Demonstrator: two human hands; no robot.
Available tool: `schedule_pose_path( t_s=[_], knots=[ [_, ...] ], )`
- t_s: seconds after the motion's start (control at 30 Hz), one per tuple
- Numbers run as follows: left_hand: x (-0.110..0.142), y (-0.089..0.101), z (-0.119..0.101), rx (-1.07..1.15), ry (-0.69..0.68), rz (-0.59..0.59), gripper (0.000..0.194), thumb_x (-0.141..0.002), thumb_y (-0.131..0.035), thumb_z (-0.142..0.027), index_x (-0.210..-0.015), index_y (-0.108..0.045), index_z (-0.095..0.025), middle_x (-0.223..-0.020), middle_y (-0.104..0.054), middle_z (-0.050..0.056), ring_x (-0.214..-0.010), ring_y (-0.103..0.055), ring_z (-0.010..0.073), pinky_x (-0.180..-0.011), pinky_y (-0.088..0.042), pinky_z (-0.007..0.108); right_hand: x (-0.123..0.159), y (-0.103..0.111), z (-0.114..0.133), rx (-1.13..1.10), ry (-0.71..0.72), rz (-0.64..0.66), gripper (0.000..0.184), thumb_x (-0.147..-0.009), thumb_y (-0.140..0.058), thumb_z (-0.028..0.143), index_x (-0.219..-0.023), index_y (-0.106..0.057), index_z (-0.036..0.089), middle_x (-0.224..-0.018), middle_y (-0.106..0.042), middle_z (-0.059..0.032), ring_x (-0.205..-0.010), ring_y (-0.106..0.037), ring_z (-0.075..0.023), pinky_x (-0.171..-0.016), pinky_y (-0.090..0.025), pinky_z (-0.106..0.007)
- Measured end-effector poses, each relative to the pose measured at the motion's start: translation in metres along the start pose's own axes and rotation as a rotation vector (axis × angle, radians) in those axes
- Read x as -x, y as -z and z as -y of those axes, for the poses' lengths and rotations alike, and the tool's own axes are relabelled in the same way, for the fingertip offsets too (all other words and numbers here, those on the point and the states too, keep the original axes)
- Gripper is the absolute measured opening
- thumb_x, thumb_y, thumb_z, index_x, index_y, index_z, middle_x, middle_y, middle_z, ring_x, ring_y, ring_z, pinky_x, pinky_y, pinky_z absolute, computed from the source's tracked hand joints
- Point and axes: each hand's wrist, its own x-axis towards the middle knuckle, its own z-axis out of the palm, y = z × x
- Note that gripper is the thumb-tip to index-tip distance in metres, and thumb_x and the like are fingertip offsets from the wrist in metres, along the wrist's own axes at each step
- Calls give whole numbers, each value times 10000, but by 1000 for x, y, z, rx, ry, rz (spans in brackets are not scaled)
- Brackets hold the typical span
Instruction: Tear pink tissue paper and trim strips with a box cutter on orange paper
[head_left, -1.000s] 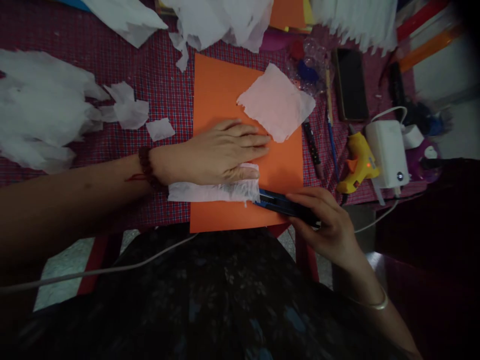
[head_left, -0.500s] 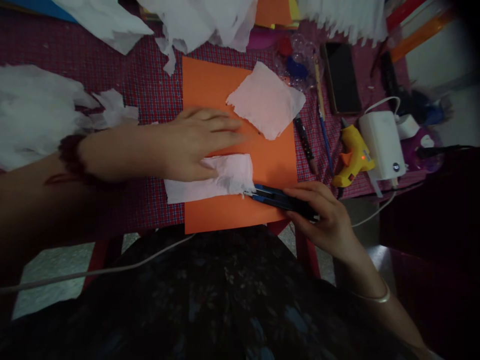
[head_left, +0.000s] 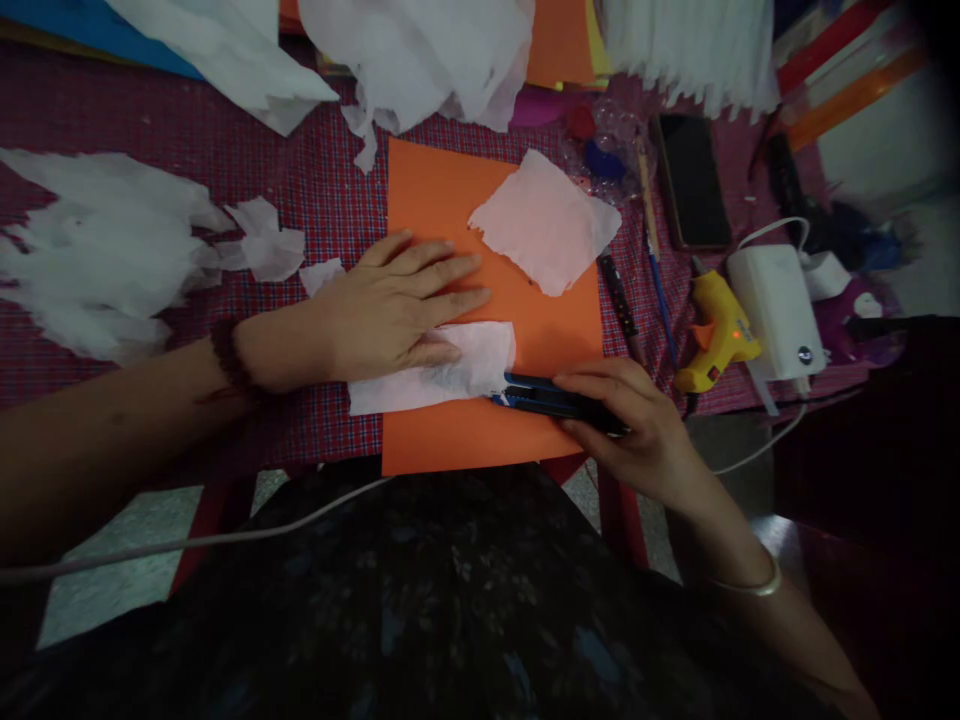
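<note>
Shows left hand [head_left: 382, 318] spread, grasping nothing, on folded white paper [head_left: 484, 350] over orange sheet [head_left: 480, 440], and right hand [head_left: 652, 435] clenched around cutter [head_left: 544, 397] at ragged paper edge; suggests unfinished cutting, with pale piece [head_left: 547, 220] already separate.

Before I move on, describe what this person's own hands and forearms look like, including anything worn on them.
Both hands are bare, without gloves, and no sleeves show on the forearms. Above the left hand sits a dark reddish beaded bracelet with a thin loose thread. Beyond the right hand is a slim, smooth, pale metallic-looking bangle.
</note>
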Motion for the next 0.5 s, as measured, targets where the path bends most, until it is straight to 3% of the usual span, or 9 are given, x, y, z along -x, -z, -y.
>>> schedule_pose_path(
  t_s=[0.27, 0.5],
  knots=[
    [-7, 9, -9, 39, 78, 67, 680, -1047, -320, -661, -1583, -496, -283, -1733, -357, 39, -1566, -298, 406, -1258, -147, 681, -21, 0, 5, -15, 75, 103, 353, -964, -664, 191, -1309, -658, 268, -1167, -732, -89, -1093, -701, -263, -945, -595, -455],
    [-7, 0, -17, 19, 117, 7, 712, -1020, -394, -666, -1613, -454, -277, -1733, -354, 39, -1560, -304, 406, -1256, -133, 685, -10, -6, 11, 11, 57, 98, 410, -974, -669, 185, -1370, -616, 276, -1218, -712, -97, -1127, -689, -266, -966, -586, -462]
  ],
)
